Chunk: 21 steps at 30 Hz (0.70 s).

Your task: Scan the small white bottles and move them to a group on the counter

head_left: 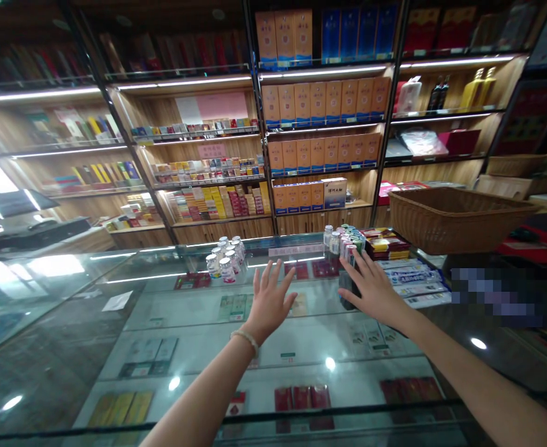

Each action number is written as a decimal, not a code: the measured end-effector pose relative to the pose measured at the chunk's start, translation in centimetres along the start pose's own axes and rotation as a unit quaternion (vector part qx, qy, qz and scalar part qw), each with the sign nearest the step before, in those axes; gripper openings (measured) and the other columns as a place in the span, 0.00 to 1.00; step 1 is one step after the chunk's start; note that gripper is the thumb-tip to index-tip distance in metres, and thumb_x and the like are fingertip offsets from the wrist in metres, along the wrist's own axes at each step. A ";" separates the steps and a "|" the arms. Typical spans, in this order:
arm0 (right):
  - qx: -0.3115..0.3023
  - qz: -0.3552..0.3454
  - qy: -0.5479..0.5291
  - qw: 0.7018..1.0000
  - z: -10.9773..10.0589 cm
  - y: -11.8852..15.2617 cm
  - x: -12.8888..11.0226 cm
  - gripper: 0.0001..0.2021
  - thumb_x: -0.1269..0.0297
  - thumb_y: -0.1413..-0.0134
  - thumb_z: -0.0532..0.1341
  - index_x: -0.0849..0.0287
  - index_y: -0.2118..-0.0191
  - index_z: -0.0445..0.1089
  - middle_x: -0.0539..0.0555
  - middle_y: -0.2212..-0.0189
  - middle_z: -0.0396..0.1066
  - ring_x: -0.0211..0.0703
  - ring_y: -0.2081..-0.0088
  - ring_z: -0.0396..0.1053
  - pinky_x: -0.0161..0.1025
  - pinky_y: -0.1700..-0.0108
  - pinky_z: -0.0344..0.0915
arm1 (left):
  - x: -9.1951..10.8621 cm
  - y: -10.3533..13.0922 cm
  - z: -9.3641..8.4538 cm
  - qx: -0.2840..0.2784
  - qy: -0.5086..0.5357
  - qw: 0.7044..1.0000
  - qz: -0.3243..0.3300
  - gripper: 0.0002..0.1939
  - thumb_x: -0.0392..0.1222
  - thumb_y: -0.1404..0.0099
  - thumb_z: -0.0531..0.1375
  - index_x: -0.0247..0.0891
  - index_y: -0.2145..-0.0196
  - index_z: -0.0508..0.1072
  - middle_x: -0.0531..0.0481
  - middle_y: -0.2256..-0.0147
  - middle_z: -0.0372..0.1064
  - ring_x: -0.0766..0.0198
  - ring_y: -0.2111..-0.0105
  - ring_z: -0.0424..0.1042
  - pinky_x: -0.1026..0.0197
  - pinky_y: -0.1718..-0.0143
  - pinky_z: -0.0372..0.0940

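Fingers (267,277) of the left hand (269,307) and right hand (376,290) are splayed wide, with nothing gripped; whether the capped containers (335,242) behind the right hand are touched cannot be told. White-capped bottles (226,259) are grouped just left of the left hand on the glass counter (198,341), presumably for tidiness. Behind, orange boxes (318,104) are shelved fronts-out, probably for recognition; Chinese characters are borne by a pale box (335,193), too small to be read surely.

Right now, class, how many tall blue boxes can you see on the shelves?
4 tall, rectangular blue boxes, side by side on the highest visible shelf, right of three tall orange boxes. More may be hidden behind.
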State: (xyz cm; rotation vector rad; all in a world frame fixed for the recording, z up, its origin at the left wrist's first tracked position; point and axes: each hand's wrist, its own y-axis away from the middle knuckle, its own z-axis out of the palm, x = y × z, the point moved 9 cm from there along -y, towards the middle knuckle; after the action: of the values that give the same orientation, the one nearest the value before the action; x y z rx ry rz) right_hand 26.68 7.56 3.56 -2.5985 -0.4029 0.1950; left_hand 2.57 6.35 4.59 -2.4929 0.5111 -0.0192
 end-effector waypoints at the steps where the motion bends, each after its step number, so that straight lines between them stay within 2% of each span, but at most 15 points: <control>1: -0.005 0.000 -0.004 1.000 0.3 0.1 0.0 0.37 0.40 0.34 0.49 0.53 0.27 0.50 0.63 0.25 0.38 0.63 0.26 0.40 0.61 0.32 0.49 | 0.1 0.1 0.2 -0.005 0.000 1.000 0.004 0.29 0.50 0.28 0.56 0.51 0.31 0.60 0.42 0.28 0.48 0.43 0.28 0.44 0.32 0.30 0.42; 11: -0.033 0.005 -0.015 0.999 1.1 0.4 -0.3 0.40 0.37 0.36 0.50 0.53 0.26 0.47 0.63 0.25 0.40 0.62 0.26 0.41 0.59 0.31 0.51 | -0.1 0.6 1.3 -0.026 -0.006 1.000 -0.007 0.30 0.52 0.27 0.54 0.52 0.30 0.58 0.42 0.28 0.48 0.44 0.28 0.45 0.31 0.30 0.41; 17: -0.043 0.006 -0.021 0.999 1.1 0.5 -0.4 0.40 0.36 0.36 0.48 0.51 0.26 0.46 0.62 0.25 0.41 0.62 0.26 0.41 0.61 0.31 0.50 | 0.3 0.4 0.9 -0.038 0.003 0.999 -0.015 0.29 0.52 0.27 0.52 0.50 0.31 0.59 0.42 0.28 0.49 0.44 0.28 0.45 0.30 0.31 0.42; 21: -0.063 0.011 -0.028 0.998 0.8 0.3 -0.2 0.41 0.36 0.36 0.49 0.54 0.26 0.44 0.65 0.25 0.40 0.63 0.26 0.40 0.60 0.31 0.49 | 0.4 0.1 0.7 -0.044 0.003 0.999 -0.012 0.28 0.50 0.27 0.53 0.48 0.32 0.61 0.41 0.29 0.51 0.44 0.29 0.47 0.31 0.31 0.43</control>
State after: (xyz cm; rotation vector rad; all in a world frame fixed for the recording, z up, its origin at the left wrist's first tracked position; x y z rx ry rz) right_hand 26.36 7.58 2.75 -2.7270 -0.4203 0.2583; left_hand 2.97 6.47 3.92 -2.5854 0.4933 -0.0133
